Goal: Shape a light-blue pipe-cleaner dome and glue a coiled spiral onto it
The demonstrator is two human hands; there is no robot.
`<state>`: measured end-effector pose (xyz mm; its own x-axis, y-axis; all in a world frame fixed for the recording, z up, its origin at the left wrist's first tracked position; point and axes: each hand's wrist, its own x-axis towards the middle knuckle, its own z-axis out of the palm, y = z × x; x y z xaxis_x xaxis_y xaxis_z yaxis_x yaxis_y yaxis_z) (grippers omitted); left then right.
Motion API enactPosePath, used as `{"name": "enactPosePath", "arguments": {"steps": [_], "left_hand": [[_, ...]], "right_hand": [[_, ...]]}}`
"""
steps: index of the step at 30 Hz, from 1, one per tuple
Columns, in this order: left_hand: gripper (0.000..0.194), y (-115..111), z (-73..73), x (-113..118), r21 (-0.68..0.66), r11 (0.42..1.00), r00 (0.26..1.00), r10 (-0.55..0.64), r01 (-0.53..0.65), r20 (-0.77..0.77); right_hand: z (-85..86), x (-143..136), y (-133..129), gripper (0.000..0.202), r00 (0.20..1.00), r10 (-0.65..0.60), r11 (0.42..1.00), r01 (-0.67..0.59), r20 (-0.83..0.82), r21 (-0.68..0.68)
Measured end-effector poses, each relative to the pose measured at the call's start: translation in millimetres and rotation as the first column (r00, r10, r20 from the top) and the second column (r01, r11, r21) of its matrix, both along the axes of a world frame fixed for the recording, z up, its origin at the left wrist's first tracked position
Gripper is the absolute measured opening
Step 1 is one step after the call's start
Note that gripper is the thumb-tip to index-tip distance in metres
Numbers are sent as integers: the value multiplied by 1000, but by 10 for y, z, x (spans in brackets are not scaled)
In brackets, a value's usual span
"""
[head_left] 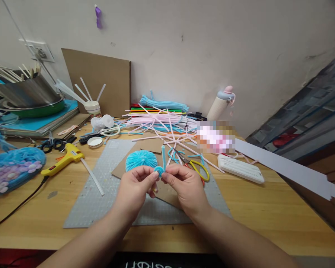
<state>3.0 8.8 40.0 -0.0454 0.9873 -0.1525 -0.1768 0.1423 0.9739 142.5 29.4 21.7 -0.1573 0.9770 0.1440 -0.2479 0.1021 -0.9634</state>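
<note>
Between my two hands is a blue pipe cleaner point(158, 170), wound into a small flat coil with a straight end sticking up. My left hand point(138, 183) pinches the coil between thumb and forefinger. My right hand point(185, 183) is closed on the same pipe cleaner, at the base of its upright end. Just behind my left hand lies a round, fluffy blue disc point(141, 160) with lines radiating from its middle. Scissors with yellow and orange handles point(197, 167) rest beyond my right hand, among cut blue pipe cleaner pieces.
Under my hands are cardboard point(167, 195) and a grey cutting mat point(80, 208). A yellow glue gun point(64, 160) lies left, near a blue flower-covered piece point(16, 169). Pink pipe cleaners point(153, 121) are heaped at the back. A white power strip point(240, 169) and bottle point(219, 106) are right.
</note>
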Motion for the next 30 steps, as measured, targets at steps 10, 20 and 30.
{"name": "enactPosePath", "arguments": {"steps": [10,20,30], "left_hand": [[22,-24,62,29,74,996,991,57,-48,-124],[17,-32,63,-31,109,994,967,35,-7,-254],[19,-26,28,-65,121,992,930,4,44,-366]], "right_hand": [[36,11,53,21,993,110,972,-118,-49,-205],[50,12,55,25,978,166,943,-194,-125,-271],[40,51,64,19,975,188,979,-177,121,-97]]}}
